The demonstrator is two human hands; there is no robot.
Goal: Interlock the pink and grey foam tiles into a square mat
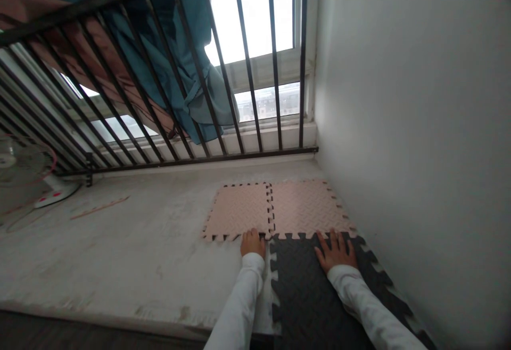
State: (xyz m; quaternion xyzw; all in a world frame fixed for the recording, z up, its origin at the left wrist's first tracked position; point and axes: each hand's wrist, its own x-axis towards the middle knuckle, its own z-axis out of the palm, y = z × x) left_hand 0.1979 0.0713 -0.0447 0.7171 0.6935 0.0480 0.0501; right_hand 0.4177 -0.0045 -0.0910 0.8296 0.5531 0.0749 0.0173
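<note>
A person's left hand (253,242) and right hand (336,250), in white sleeves (239,302), rest on interlocking foam floor tiles on a concrete floor (120,254). The count is three tiles: a pair of pale pink tiles (236,211) joined at 12 o'clock from the hands, and one charcoal tile (303,297) at 6 o'clock from the pair. The right hand lies open, fingers spread, flat on the charcoal tile. The left hand sits curled at the pink tile's lower edge, and whether it pinches that edge cannot be told. Teeth lined up and even, flat pressure along the seam would likely seat such tiles best. One electric fan (24,172) stands at 10 o'clock, beyond it a barred iron railing (247,57).
</note>
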